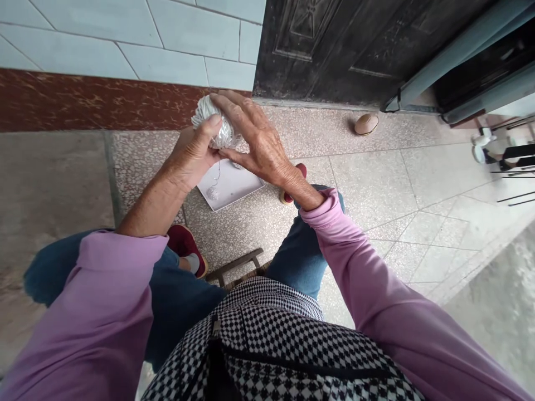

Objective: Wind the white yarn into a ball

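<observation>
Between my two hands, above the floor, is a ball of white yarn (224, 131) with shiny loose strands. My left hand (196, 147) is closed around its lower left side, the thumb pressed across the front. From the right, my right hand (259, 136) curves its fingers over the top of the ball, with its thumb near the left fingertips; part of the ball is hidden behind these fingers. A thin thread hangs below the hands into a shallow white tray (242, 186). Inside the tray lies a small white clump (213, 193) on the thread.
Beyond the hands are a tiled wall (137, 33) with a red-brown base and a dark carved door (317, 50). A rounded tan object (366, 124) rests on the speckled floor (368, 178). At the far right, part of another person's legs and shoes (497, 159) shows.
</observation>
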Action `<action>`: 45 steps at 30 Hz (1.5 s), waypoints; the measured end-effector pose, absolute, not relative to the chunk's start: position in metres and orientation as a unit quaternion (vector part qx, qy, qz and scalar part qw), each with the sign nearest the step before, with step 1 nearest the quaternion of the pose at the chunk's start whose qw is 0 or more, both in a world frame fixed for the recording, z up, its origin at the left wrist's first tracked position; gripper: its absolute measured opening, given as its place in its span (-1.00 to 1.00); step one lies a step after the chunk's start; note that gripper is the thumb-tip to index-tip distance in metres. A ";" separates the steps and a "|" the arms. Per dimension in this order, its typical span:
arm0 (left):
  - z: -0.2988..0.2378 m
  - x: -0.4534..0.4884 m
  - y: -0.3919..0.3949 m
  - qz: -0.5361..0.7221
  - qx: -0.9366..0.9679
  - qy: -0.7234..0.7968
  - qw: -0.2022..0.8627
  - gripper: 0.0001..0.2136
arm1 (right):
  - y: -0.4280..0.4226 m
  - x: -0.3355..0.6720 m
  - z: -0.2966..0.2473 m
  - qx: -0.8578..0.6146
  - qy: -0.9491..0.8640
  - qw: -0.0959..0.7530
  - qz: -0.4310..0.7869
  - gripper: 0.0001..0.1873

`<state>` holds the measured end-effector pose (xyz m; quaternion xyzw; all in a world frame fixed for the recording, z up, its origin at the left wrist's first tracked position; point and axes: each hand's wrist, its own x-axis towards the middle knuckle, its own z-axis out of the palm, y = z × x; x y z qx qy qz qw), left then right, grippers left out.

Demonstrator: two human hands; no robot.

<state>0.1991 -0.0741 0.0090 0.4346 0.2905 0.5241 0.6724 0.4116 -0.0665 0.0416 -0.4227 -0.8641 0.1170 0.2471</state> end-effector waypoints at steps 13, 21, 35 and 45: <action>0.030 0.199 -0.087 0.497 0.459 0.266 0.686 -0.06 | -0.059 0.429 0.059 -0.438 -0.701 0.304 0.473 0.54; 0.041 0.183 -0.085 0.443 0.505 0.240 0.701 -0.20 | -0.059 0.426 0.056 -0.441 -0.708 0.390 0.390 0.63; 0.027 0.178 -0.078 0.434 0.562 0.383 0.591 -0.88 | -0.070 0.444 0.090 -0.508 -0.754 0.325 0.259 0.44; 0.022 0.151 -0.082 0.409 0.589 0.376 0.587 -0.81 | 0.005 0.543 0.066 -0.593 -0.716 0.364 0.048 0.40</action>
